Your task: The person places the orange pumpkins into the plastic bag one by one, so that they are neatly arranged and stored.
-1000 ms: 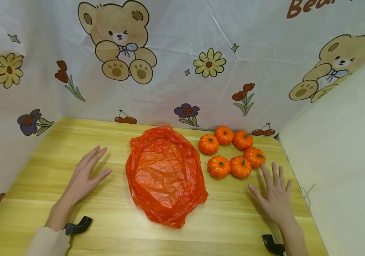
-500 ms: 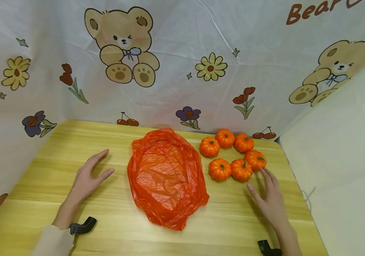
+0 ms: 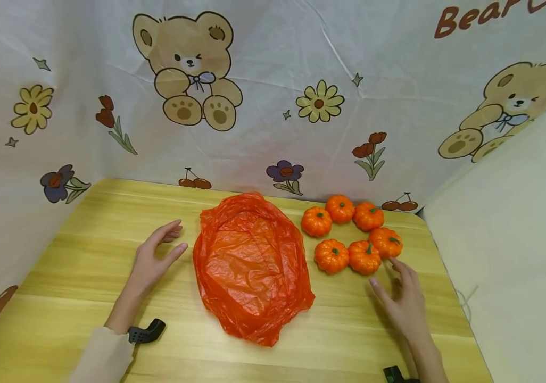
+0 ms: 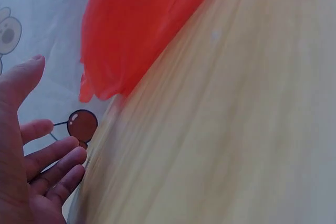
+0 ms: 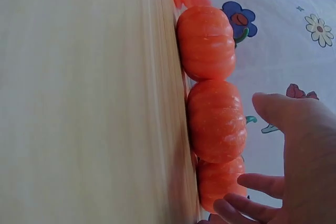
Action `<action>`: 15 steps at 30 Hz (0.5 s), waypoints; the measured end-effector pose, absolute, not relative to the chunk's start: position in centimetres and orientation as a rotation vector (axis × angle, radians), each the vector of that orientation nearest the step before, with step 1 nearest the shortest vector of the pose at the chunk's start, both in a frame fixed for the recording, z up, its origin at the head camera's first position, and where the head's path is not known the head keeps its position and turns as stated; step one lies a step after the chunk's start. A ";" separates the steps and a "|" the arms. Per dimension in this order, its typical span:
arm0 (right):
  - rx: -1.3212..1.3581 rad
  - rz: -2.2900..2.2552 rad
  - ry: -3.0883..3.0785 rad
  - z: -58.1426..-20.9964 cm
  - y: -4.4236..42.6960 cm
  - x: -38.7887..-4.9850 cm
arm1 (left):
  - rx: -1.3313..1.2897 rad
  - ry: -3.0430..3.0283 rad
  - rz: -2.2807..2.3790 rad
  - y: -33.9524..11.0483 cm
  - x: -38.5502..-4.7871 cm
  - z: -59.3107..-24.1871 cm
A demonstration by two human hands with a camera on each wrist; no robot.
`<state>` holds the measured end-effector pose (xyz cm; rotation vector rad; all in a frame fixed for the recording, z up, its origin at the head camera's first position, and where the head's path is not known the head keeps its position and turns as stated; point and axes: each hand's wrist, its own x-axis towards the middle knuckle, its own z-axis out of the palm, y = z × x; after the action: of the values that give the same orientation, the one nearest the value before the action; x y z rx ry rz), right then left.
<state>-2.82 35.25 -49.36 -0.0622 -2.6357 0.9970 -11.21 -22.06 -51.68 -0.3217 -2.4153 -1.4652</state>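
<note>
A red plastic bag (image 3: pixel 249 260) lies spread on the table, its rim crumpled in a rough oval. Left of it, my left hand (image 3: pixel 153 263) hovers with fingers loosely bent, holding nothing; the left wrist view shows that hand (image 4: pixel 31 150) beside the bag (image 4: pixel 136 30). Several small orange pumpkins with green stems form a ring right of the bag, among them a front-left one (image 3: pixel 331 256) and a right one (image 3: pixel 386 243). Just below the right one is my right hand (image 3: pixel 404 300), thumb and fingers apart, holding nothing. Whether its fingertips touch that pumpkin, I cannot tell.
The wooden table (image 3: pixel 196 361) has a cloth (image 3: pixel 263 69) printed with bears and flowers hanging behind it. A pale panel (image 3: pixel 522 229) stands along the right side, with a thin cord near the table edge. Black devices are worn at both wrists.
My left hand has moved right, closer to the bag, and its fingers bend more. The right hand's spread fingers have drawn together and bent near the right pumpkin. The head view has shifted slightly.
</note>
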 end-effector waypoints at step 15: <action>-0.114 1.111 -2.523 -49.9 34.7 -3.1 | -0.501 -2.560 -1.400 -17.7 -11.8 -51.5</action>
<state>-3.13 34.73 -49.91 -0.1140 -2.5234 1.1111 -11.80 -17.73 -51.53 -0.5014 -2.5600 -1.3997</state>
